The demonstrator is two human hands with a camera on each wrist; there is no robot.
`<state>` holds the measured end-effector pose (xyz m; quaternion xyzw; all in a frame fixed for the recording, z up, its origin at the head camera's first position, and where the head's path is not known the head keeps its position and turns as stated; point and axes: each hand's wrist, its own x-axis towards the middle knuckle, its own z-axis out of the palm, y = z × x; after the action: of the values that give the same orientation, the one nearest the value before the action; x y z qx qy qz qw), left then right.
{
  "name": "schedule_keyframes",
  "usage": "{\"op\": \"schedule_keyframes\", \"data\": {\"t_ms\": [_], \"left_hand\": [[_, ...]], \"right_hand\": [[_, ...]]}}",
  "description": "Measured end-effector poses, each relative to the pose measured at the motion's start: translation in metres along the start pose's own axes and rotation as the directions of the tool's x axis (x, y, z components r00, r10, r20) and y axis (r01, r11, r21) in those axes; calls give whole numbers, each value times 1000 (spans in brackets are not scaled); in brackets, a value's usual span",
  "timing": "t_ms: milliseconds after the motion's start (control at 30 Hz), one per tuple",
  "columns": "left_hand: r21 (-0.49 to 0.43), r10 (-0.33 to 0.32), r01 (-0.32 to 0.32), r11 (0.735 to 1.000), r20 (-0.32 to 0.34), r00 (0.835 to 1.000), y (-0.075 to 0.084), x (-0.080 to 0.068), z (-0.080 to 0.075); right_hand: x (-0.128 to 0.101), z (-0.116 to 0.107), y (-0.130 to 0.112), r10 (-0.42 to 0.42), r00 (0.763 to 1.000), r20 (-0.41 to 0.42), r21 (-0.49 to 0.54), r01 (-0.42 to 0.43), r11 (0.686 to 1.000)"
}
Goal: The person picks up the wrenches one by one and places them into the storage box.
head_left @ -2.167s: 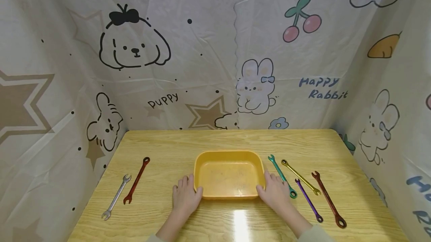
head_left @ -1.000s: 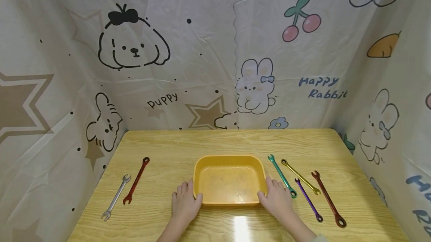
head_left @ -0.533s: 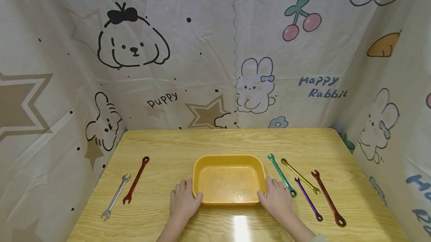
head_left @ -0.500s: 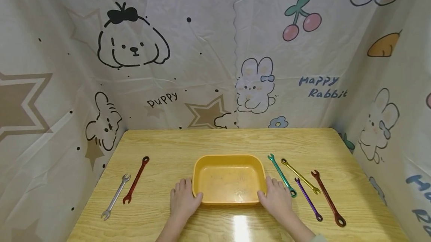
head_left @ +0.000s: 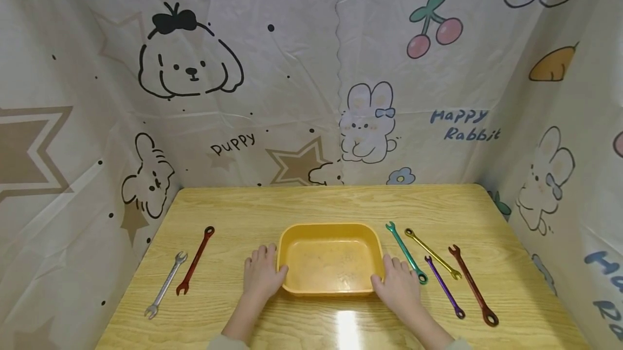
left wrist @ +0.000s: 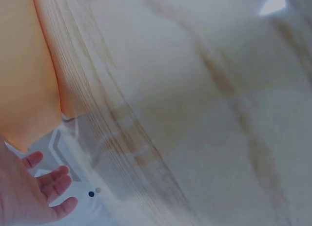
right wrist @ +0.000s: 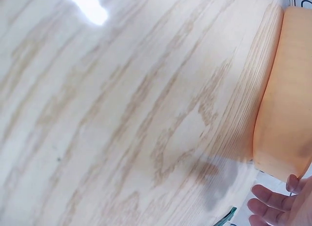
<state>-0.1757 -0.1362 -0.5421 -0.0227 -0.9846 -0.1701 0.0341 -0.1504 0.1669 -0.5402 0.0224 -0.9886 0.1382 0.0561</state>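
In the lower middle of the head view, a yellow tray [head_left: 331,263] stands on a wood-grained table [head_left: 302,328], between the two hands. The left hand [head_left: 261,274] lies along the tray's left side with its thumb at the rim; its fingers are loose and extended, so the grip is released. In the left wrist view those fingers show at the lower left, just beside the tray's wall. The right hand [head_left: 400,284] pinches the tray at its near right corner, thumb over the rim and fingers outside.

Just beyond the right hand lies a green wrench [head_left: 406,252]. Further toward the right of the frame are a gold wrench [head_left: 432,253], a purple wrench [head_left: 444,286] and a large brown-red wrench [head_left: 472,284]. At the left of the frame, well apart from the left hand, a silver wrench [head_left: 166,285] and a red wrench [head_left: 196,261] lie slanted beside each other. A pale printed cloth [head_left: 292,52] fills the upper frame.
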Motion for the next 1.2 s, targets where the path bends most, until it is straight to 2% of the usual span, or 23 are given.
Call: {"op": "schedule_keyframes", "data": {"t_ms": [367, 933, 1100, 1200], "left_hand": [[18, -33, 32, 999, 92, 995, 4, 0, -1], [18, -27, 25, 1000, 122, 992, 7, -2, -4], [13, -24, 22, 1000, 119, 993, 7, -2, -4], [7, -25, 25, 1000, 128, 991, 7, -2, -4]], "right_hand": [[0, 1, 0, -2, 1000, -6, 8, 2, 1000], [0, -6, -1, -12, 1000, 27, 0, 12, 1000], [1, -14, -3, -16, 997, 73, -16, 17, 1000], [4, -20, -2, -19, 997, 72, 7, 19, 1000]]}}
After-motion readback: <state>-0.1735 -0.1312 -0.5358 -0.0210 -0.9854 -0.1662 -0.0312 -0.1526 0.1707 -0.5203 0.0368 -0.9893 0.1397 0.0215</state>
